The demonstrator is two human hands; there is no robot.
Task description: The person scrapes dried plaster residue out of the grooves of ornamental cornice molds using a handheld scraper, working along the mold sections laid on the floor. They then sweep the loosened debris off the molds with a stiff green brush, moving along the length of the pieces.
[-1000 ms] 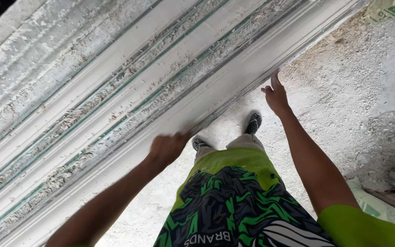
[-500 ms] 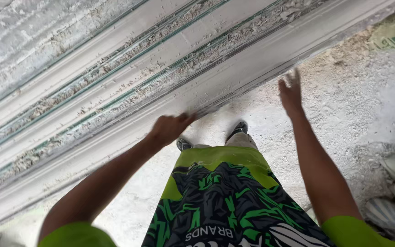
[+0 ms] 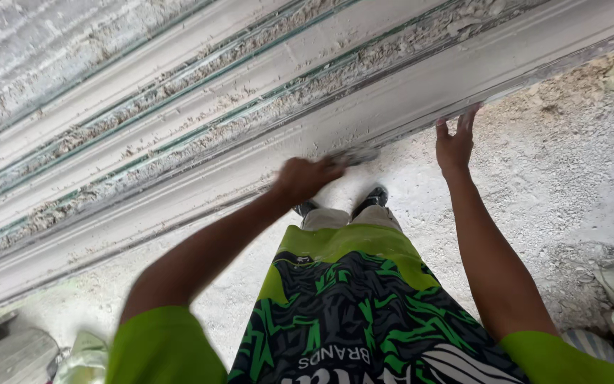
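Scraping plaster moulding [image 3: 406, 92]: left hand [image 3: 305, 178] fingers clenched on blurred tool [image 3: 353, 156]; right hand [image 3: 455, 146] fingers spread, bracing edge. Slip could gouge profile.

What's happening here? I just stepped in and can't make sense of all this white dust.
A person in a green patterned shirt stands at a long white plaster moulding laid across a raised bench. The left hand grips a small tool, blurred, and works it along the moulding's near edge. The right hand is open, fingers pressed up against that same edge. Plaster crumbs lie in the moulding's grooves and over the dusty floor.
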